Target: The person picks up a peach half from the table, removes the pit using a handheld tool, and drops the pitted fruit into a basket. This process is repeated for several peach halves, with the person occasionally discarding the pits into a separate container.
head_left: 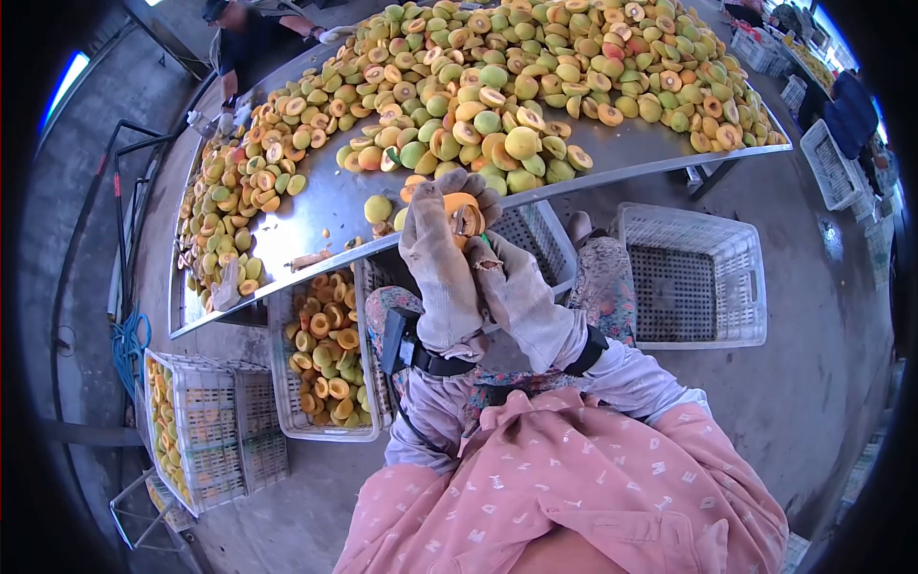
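Gloved in soiled pale fabric, my left hand point(435, 263) is wrapped around a cut yellow peach point(463, 212) just off the table's near edge. The peach's orange flesh and dark pit hollow face me. My right hand point(524, 297), in a similar glove, is closed right against the peach from below. A small green bit shows at its fingertips, perhaps part of a tool; what it grips is mostly hidden. Beyond my hands, a heap of halved peaches point(521, 143) covers much of the metal table point(325, 196).
Below the table's left side stands a crate of peach halves point(373, 432), beside another filled white crate point(215, 450). A white crate point(751, 335) with a dark bottom is at right. Across the table's far left, a co-worker point(253, 48) reaches toward the peaches.
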The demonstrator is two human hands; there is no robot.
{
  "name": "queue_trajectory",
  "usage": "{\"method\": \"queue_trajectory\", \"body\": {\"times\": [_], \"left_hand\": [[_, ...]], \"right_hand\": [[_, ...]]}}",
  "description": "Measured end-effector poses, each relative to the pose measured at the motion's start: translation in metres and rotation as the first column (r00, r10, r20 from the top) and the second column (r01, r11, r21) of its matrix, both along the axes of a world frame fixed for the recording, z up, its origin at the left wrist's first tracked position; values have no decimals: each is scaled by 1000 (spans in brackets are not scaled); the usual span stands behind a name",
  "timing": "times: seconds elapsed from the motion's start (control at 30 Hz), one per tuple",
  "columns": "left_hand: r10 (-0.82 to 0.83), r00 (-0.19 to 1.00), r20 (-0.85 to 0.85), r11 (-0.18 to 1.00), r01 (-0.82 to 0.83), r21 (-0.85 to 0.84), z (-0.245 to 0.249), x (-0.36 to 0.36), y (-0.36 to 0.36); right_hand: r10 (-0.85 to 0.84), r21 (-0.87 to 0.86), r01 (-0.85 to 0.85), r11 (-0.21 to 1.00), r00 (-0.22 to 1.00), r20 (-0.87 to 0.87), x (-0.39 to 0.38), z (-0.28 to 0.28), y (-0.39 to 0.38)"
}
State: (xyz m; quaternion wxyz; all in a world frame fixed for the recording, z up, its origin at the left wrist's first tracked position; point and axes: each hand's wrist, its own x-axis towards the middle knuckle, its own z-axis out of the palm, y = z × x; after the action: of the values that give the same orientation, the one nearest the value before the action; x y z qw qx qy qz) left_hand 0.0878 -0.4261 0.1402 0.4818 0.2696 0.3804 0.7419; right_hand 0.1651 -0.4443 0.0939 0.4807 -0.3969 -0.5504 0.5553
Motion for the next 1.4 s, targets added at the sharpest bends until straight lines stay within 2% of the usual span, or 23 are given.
{"method": "queue_trajectory", "body": {"times": [0.1,0.3,0.37,0.4,0.5,0.57,0.6,0.67,0.7,0.73,0.8,0.83,0.87,0.93,0.97,1.0,1.07,1.1,1.13,1.2,1.27,1.33,1.4], "left_hand": [[21,990,-138,999,-15,40,-4,-2,-2],[-133,989,-69,989,128,-70,1,-12,0],[-158,987,-29,983,155,-100,-5,-15,2],[-160,987,-34,982,156,-103,-9,-15,1],[-73,986,-150,995,62,-77,-10,-13,-1],[-90,986,-138,995,84,-47,-17,-13,3],[-104,987,-125,995,103,-13,-19,-13,6],[-276,961,11,961,276,2,-16,-21,10],[-405,910,-86,914,407,6,-12,-34,11],[-398,914,-83,917,400,4,-12,-46,14],[-443,794,-417,893,349,-285,-25,-72,31],[-388,546,-742,919,287,-269,-55,-92,46],[-382,548,-745,922,280,-267,-53,-92,45],[-371,753,-543,922,231,-310,-47,-77,42],[-313,898,-310,898,173,-405,-23,-59,28],[-314,898,-307,897,175,-405,-26,-58,26],[-321,939,-123,921,280,-271,-36,-54,27],[-296,954,40,948,298,-112,-42,-45,29],[-300,953,45,947,303,-112,-46,-43,31],[-365,895,258,928,372,22,-50,-39,32],[-338,907,252,935,354,-19,-51,-36,32],[-288,924,252,948,313,-64,-50,-31,32],[-224,942,250,956,263,-133,-39,-22,30]], "right_hand": [[-4,-36,4,999,1000,14,0,-3,-1],[115,-221,-134,966,989,-95,1,-2,1],[123,-221,-110,969,991,44,2,-7,5],[121,-222,-110,969,992,39,4,-6,5],[191,-351,-192,916,981,-37,6,-1,6],[177,-374,-281,884,941,-290,5,-6,4],[177,-374,-281,884,941,-288,5,-14,9],[135,-237,-131,963,991,0,6,-30,27],[146,-221,-106,969,974,172,13,-14,31],[154,-225,-113,968,973,173,18,-8,35],[196,-22,-212,977,851,488,26,0,40],[203,-23,-231,973,799,565,28,12,39],[207,-20,-238,971,799,564,28,4,41],[135,-62,-122,991,947,290,25,-17,44],[105,-307,-95,947,994,15,25,-4,42],[104,-308,-94,947,994,18,24,-4,38],[86,-391,-228,892,934,-348,25,-5,22],[94,-433,-222,874,950,-298,21,-2,16],[90,-435,-217,874,952,-293,18,-3,14],[60,-505,-173,845,971,-232,15,-11,13],[57,-445,-138,885,980,-191,12,-21,13],[55,-336,-24,942,995,85,10,-15,13],[38,-261,-9,965,993,107,7,-26,14]]}}
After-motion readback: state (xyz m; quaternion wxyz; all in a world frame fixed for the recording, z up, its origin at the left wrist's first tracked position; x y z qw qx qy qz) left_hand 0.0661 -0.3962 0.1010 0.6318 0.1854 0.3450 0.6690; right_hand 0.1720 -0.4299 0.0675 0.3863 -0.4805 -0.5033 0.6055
